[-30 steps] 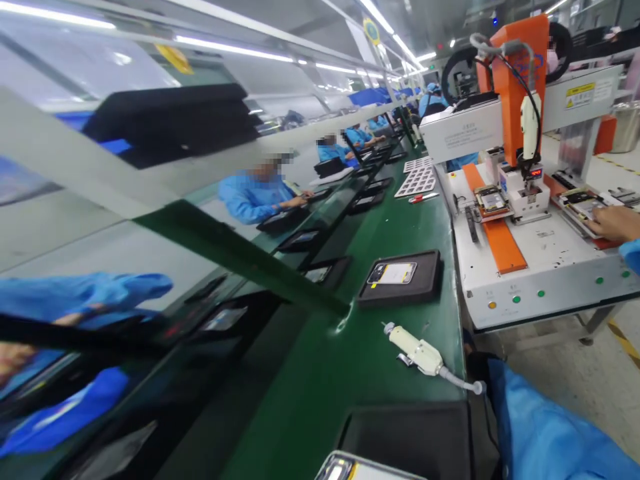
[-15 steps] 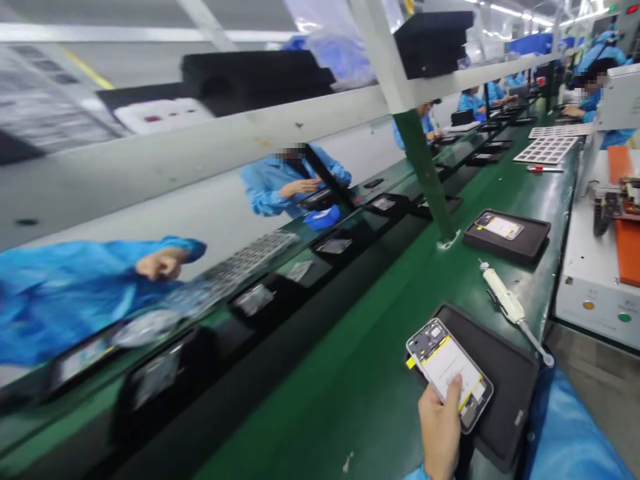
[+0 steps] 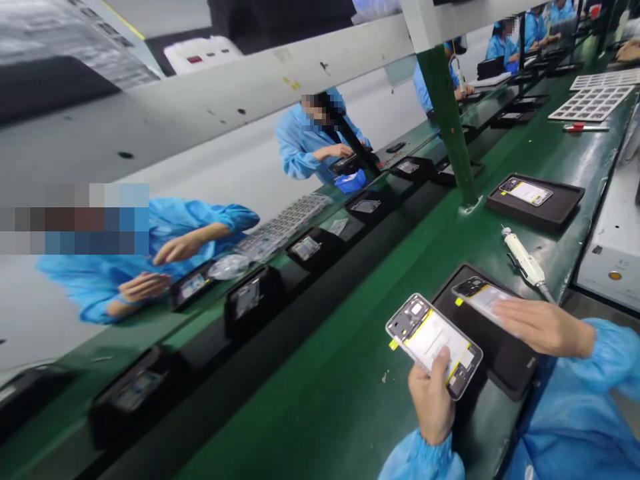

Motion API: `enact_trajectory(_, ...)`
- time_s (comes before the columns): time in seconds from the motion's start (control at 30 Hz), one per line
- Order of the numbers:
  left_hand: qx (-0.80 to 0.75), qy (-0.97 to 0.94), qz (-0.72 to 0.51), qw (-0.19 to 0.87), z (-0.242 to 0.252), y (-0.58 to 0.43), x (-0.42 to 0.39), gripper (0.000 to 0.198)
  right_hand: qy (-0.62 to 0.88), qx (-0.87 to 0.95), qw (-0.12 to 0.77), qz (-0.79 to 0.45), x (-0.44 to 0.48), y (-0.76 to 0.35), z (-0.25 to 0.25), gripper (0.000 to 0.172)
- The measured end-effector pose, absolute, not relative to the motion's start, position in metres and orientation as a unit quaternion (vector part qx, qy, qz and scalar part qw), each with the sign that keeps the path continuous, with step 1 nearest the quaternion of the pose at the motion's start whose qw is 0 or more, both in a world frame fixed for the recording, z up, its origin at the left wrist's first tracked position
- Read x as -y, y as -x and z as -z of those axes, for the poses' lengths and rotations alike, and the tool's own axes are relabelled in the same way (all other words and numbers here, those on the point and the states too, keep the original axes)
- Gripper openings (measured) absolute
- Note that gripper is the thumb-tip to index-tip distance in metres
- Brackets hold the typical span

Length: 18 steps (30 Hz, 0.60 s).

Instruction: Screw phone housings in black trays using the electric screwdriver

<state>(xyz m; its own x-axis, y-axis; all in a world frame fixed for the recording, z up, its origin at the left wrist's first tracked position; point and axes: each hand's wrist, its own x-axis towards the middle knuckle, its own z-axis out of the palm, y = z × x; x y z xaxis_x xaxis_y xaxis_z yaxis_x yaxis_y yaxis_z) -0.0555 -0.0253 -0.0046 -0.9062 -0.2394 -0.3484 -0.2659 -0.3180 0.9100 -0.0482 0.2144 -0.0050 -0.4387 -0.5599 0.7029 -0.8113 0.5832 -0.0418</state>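
My left hand point(image 3: 433, 395) holds an opened phone point(image 3: 425, 340) by its lower edge, thumb across the front. The phone's pale battery area, dark upper parts and a yellow tab are visible. My right hand point(image 3: 547, 325), blurred by motion, has its fingers over the lower end of a second opened phone point(image 3: 477, 297); its thumb is hidden. That second phone, also with a yellow tab, is at the upper part of a black foam tray point(image 3: 510, 367). I cannot tell whether it touches the tray. A white electric screwdriver point(image 3: 525, 259) lies beyond my right hand.
Another black tray point(image 3: 560, 203) with an opened phone point(image 3: 527, 191) lies farther along the green bench point(image 3: 300, 407). A green post point(image 3: 447, 127) rises from the bench. Several black trays line the dark strip at left. Co-workers in blue sit across, near a parts tray point(image 3: 290, 223).
My right hand has come into view from the right with a second phone, over the foam tray. My left hand's phone has shifted slightly left and up. The view has turned leftward.
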Motion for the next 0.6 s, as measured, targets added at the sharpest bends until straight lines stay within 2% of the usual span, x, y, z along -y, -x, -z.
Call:
enact_trajectory(0.1,-0.580,0.258,-0.772,-0.019,-0.002,0.044,0.049,0.062,-0.432,0.839,0.277,-0.181,-0.185,0.064,0.016,0.031)
enact_trajectory(0.17,-0.592,0.270,-0.759,-0.019,-0.001,0.033,0.062,0.062,-0.413,0.856,0.234,-0.206,-0.186,0.056,0.016,0.040)
enact_trajectory(0.2,-0.604,0.268,-0.750,-0.014,0.000,0.028,0.066,0.061,-0.393,0.860,0.231,-0.231,-0.192,0.048,0.013,0.042)
enact_trajectory(0.3,-0.669,0.212,-0.711,0.037,0.006,0.007,0.058,0.051,-0.255,0.858,0.280,-0.348,-0.209,0.015,-0.004,0.032)
enact_trajectory(0.33,-0.698,0.172,-0.692,0.067,0.008,-0.001,0.047,0.047,-0.195,0.850,0.285,-0.397,-0.211,0.004,-0.011,0.034)
enact_trajectory(0.43,-0.770,-0.007,-0.620,0.151,0.008,-0.022,-0.003,0.033,-0.079,0.830,0.223,-0.506,-0.202,-0.023,-0.023,0.058)
enact_trajectory(0.5,-0.784,-0.140,-0.579,0.174,0.005,-0.032,-0.042,0.034,-0.048,0.847,0.198,-0.492,-0.194,-0.034,-0.025,0.078)
enact_trajectory(0.53,-0.782,-0.200,-0.563,0.177,0.004,-0.033,-0.060,0.035,-0.031,0.862,0.214,-0.460,-0.193,-0.039,-0.025,0.082)
enact_trajectory(0.6,-0.773,-0.298,-0.532,0.177,0.001,-0.031,-0.089,0.034,0.009,0.877,0.270,-0.396,-0.204,-0.046,-0.025,0.074)
